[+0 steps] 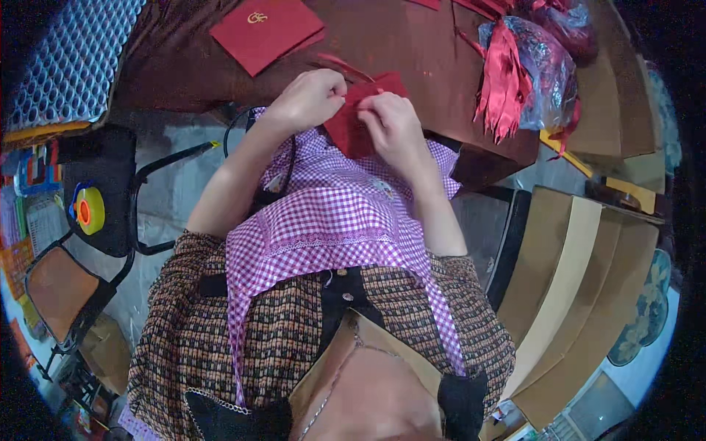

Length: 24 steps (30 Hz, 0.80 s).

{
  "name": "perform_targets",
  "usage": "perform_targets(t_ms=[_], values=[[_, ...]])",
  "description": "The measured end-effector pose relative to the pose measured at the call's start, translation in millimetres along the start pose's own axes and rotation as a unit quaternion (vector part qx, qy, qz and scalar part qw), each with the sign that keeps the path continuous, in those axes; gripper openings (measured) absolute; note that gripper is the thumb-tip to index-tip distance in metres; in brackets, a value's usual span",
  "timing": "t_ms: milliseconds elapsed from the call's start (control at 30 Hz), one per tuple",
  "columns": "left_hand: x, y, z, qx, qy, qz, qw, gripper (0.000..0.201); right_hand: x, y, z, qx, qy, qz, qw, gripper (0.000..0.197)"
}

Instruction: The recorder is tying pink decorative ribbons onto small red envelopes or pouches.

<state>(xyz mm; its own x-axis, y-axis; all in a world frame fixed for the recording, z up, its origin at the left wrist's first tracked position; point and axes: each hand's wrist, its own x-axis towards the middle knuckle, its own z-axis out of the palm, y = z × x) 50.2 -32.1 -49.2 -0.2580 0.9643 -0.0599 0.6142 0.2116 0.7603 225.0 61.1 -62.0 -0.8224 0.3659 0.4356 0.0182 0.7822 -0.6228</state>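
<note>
A black chair (118,220) stands on grey, possibly tiled floor (170,176) near a table (184,73).

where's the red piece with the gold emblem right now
The red piece lies on the brown table, top left of centre in the head view, just beyond the left hand.

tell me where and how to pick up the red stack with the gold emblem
Probably best pinched at its near corner, coming in low from the near side: the red stack looks thin and lies flat, and that corner points this way with nothing covering it.
</note>
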Motion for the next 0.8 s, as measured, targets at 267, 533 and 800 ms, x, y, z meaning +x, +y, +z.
perform_targets(t_ms=[267, 533, 800], values=[[5, -17, -6, -0.006, -0.049, 0.059, 0.997, 0.037, 18, 33, 9, -0.142, 0.062, 0.007, 0.988, 0.008], [19, -20, 2, -0.178, -0.046, -0.025, 0.983, 0.044, 35, 33, -13, -0.113, 0.057, 0.012, 0.992, 0.007], [20, -15, 10, -0.224, -0.002, -0.078, 0.972, 0.039, 16, 17, 7, -0.203, 0.08, 0.002, 0.976, 0.009]])
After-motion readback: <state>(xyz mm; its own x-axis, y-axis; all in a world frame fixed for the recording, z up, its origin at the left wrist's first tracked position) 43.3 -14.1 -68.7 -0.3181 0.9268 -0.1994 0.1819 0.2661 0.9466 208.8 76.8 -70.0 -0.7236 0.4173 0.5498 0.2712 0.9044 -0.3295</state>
